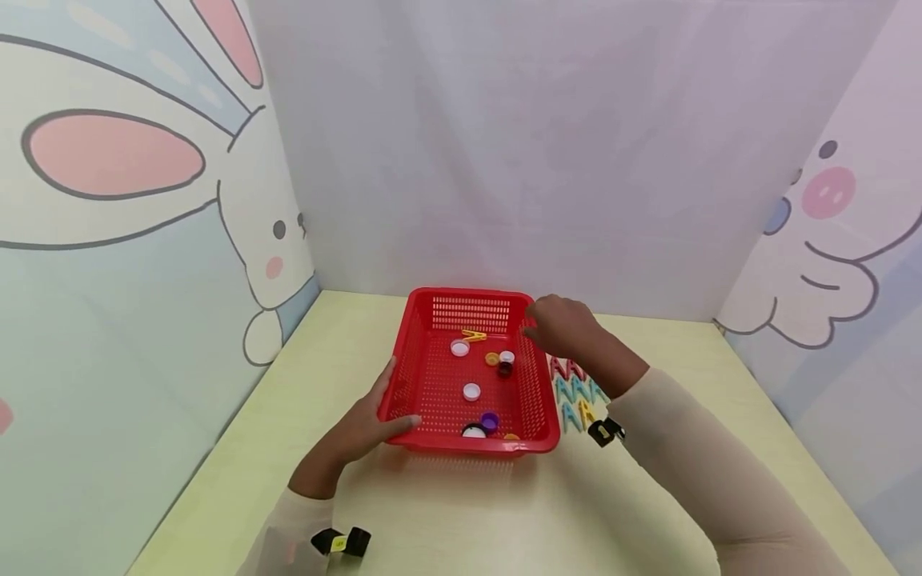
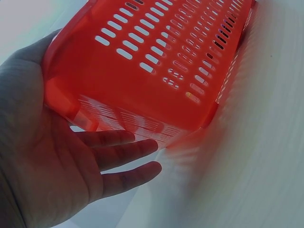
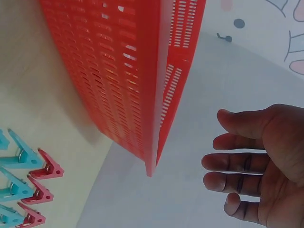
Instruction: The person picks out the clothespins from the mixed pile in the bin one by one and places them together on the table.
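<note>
A red plastic basket (image 1: 439, 392) with slotted walls stands on the table. My left hand (image 1: 367, 424) holds its near left corner, thumb over the rim and fingers along the outside wall; the left wrist view shows these fingers (image 2: 130, 180) spread below the corner. By the far right corner is my right hand (image 1: 565, 324). In the right wrist view that hand (image 3: 266, 166) is apart from the basket, fingers slightly bent around nothing. Inside the basket lie a yellow clothespin (image 1: 474, 336), a purple cap (image 1: 490, 422), a white cap (image 1: 471, 392) and several other caps.
Right of the basket, red clothespins (image 1: 558, 369), teal clothespins (image 1: 579, 390) and a yellow clothespin (image 1: 587, 414) lie in rows on the pale table (image 1: 446, 520). A plain wall (image 1: 504, 160) is behind, with cartoon-printed walls on both sides.
</note>
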`<state>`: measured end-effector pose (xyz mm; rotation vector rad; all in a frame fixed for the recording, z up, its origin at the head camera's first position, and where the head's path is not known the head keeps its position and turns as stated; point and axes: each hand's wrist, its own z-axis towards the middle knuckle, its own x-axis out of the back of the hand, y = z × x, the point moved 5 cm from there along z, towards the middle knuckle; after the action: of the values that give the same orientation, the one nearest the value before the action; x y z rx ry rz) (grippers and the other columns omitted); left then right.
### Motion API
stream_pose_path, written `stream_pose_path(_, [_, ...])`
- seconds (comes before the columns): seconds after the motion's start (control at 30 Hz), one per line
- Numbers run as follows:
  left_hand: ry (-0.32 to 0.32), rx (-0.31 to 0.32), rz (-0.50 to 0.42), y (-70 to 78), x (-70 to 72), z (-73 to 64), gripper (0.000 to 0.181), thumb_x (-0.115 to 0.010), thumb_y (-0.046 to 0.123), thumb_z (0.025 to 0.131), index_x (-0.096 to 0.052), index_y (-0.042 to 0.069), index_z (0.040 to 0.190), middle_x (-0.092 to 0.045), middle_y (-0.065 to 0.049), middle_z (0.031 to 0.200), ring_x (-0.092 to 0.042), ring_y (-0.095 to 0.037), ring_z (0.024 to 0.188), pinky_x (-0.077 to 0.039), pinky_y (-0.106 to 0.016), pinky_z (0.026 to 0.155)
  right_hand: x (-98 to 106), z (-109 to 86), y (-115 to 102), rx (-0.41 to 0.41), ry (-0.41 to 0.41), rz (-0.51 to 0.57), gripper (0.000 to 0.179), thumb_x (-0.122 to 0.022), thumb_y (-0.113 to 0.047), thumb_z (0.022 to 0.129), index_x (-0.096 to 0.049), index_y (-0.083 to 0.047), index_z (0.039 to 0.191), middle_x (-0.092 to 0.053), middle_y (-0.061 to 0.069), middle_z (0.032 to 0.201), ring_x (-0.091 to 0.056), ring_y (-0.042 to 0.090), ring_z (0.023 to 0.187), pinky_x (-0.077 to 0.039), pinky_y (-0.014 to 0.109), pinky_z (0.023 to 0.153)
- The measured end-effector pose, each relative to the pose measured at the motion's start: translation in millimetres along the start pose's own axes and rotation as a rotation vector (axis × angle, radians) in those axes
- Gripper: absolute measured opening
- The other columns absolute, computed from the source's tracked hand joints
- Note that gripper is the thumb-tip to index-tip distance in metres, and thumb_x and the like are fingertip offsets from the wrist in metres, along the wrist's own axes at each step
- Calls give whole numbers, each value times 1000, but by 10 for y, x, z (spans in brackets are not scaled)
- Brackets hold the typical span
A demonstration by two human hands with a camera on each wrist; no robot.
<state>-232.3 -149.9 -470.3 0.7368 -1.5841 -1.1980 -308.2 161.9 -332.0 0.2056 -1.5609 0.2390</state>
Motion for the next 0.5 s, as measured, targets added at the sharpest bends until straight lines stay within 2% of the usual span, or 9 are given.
stream_pose_path(0.23, [-11, -1, 0, -3, -25, 7, 133, -94, 37, 83, -1, 29, 177, -45, -19, 164, -52, -42, 145, -67, -47, 97, -24, 271, -6, -8, -79, 34, 34, -82, -36, 98, -80, -10, 120, -81, 9, 112, -73, 23, 92, -68, 45, 88])
stream_pose_path(0.5, [-15, -13, -5, 4, -4, 10, 130, -93, 32, 85, 0, 29, 177, -44, -19, 164, -51, -43, 146, -67, -47, 97, -9, 619, -39, 19, -149, 232, 24, -72, -29, 106, -80, -8, 115, -79, 9, 102, -69, 21, 81, -65, 37, 82])
